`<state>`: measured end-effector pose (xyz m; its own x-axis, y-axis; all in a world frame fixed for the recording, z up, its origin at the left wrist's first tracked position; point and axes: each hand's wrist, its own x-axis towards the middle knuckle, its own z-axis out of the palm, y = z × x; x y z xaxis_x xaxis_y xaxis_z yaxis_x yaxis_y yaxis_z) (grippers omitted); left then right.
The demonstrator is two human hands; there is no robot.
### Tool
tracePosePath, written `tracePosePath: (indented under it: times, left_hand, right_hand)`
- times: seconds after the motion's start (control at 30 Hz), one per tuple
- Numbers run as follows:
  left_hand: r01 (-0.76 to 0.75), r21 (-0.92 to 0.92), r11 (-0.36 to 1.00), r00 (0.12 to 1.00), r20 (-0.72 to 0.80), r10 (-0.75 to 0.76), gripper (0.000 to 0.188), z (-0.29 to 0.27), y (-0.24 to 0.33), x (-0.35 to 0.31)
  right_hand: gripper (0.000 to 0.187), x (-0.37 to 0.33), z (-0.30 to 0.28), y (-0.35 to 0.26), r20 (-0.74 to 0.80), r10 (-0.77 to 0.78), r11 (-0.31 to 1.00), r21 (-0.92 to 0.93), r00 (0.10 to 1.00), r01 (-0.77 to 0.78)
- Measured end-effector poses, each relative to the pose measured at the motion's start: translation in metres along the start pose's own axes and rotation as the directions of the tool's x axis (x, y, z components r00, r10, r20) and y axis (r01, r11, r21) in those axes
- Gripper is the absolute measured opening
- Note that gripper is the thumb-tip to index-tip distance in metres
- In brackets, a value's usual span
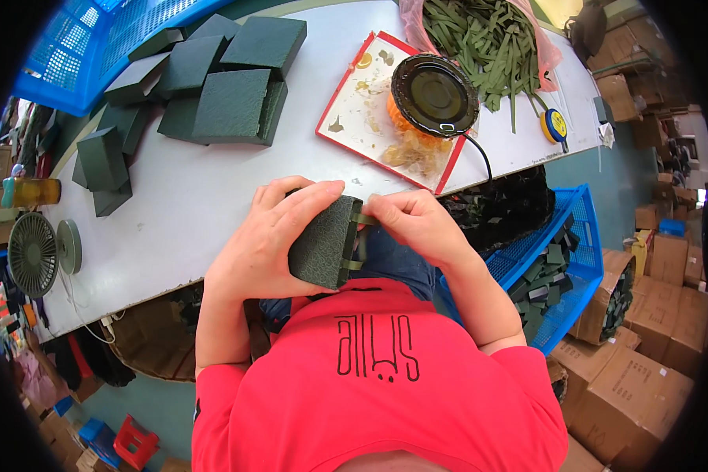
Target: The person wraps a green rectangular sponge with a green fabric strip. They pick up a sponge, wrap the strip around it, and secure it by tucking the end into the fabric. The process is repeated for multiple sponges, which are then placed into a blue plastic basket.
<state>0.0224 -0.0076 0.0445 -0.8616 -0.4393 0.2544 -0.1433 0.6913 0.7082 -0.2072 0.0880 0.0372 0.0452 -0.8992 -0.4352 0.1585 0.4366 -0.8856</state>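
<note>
Forearms rise from the lower middle of the frame, over a red shirt, and meet just below centre at the near edge of a white table [181,212]. The left hand [267,244] is cupped around a dark green foam block [322,242], thumb on top and fingers curled over its textured face, gripping it firmly. The right hand [417,224] sits just right of the block, thumb and forefinger pressed together, pinching an olive green strap [360,220] that runs over the block's right end.

In the upper left, more dark green foam blocks [212,86] lie stacked and scattered on the table beside a blue plastic crate [94,47]. At upper centre lies a red-edged white tray [362,102], stained with amber glue, and on it stands a round black pot [434,94]. Loose green straps [488,39] spill from a pink bag at the top right. A second blue crate [558,267] of dark pieces sits right of centre, and brown cardboard boxes [645,362] crowd the lower right. A small green fan [33,253] stands at the left edge.
</note>
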Motion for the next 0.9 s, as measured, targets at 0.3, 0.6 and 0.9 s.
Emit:
tracePosePath:
  times: [0.3,0.6,0.9]
  left_hand:
    - [-0.008,0.017,1.0,0.998,0.056,0.007,0.095,0.007,0.007,0.003]
    - [0.335,0.296,0.895,0.936,-0.211,-0.281,0.1,-0.007,-0.01,-0.022]
    - [0.669,0.162,0.726,0.732,-0.313,-0.605,0.056,-0.027,-0.026,-0.049]
  right_hand:
    - [0.013,0.005,-0.006,0.016,0.097,0.029,0.99,-0.138,0.995,-0.016]
    - [0.018,-0.012,-0.097,0.007,-0.595,-0.483,0.866,-0.435,0.643,0.248]
    - [0.028,0.024,-0.248,0.017,-0.748,-0.578,0.679,-0.663,0.327,-0.316]
